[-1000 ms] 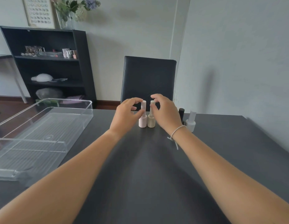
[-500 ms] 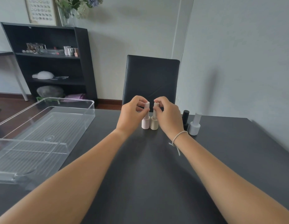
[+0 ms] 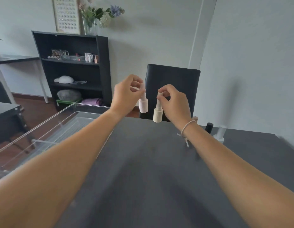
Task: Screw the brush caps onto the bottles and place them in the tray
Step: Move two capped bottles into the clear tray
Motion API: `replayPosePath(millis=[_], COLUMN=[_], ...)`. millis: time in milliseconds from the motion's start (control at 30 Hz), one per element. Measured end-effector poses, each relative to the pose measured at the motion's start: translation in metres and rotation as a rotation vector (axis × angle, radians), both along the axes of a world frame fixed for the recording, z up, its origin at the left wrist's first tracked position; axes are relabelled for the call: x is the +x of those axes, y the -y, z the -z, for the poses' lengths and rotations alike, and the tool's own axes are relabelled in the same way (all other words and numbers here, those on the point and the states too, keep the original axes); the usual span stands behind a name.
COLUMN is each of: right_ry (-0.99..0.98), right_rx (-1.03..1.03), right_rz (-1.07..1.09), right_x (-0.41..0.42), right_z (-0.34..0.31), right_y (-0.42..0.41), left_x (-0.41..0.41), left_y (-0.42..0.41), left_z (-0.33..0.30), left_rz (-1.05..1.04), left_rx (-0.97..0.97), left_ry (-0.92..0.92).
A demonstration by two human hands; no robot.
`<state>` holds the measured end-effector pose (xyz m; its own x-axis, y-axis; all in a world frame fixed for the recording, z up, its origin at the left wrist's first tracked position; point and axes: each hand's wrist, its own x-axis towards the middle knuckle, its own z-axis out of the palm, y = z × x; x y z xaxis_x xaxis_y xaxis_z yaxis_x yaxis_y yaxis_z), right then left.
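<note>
Left fingers [image 3: 134, 88] pinching cap of pink bottle [image 3: 143, 105]; right fingers [image 3: 164, 94] pinching cap of cream bottle [image 3: 157, 115]. Both held clear above worktop [image 3: 151, 162], side by side. Tray [image 3: 74, 111] at 9 o'clock. Probably light, rigid, smooth; cap grip adequate only if threads tight.

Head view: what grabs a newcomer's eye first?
Two hands raised mid-frame above the dark table: the left hand pinches the cap of a pink bottle, the right hand that of a cream bottle. A clear tray sits at left.
</note>
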<state>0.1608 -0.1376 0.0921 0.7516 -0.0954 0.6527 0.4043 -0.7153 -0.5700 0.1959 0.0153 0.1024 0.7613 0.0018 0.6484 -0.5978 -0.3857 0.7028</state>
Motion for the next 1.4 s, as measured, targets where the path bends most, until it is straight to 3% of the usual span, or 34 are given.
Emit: replayPosePath(millis=[233, 533, 1400], right_ry=[0.079, 0.040, -0.059], right_rx=[0.053, 0.064, -0.109], right_rz=[-0.157, -0.284, -0.194], right_x=[0.024, 0.050, 0.084], right_z=[-0.028, 0.002, 0.050], right_y=[-0.070, -0.137, -0.133], left_x=[0.007, 0.017, 0.051], left_y=[-0.081, -0.139, -0.120], left_z=[-0.026, 0.017, 0.057], left_rz=[-0.136, -0.219, -0.084], left_rx=[0.040, 0.022, 0.004], left_ry=[0.026, -0.111, -0.222])
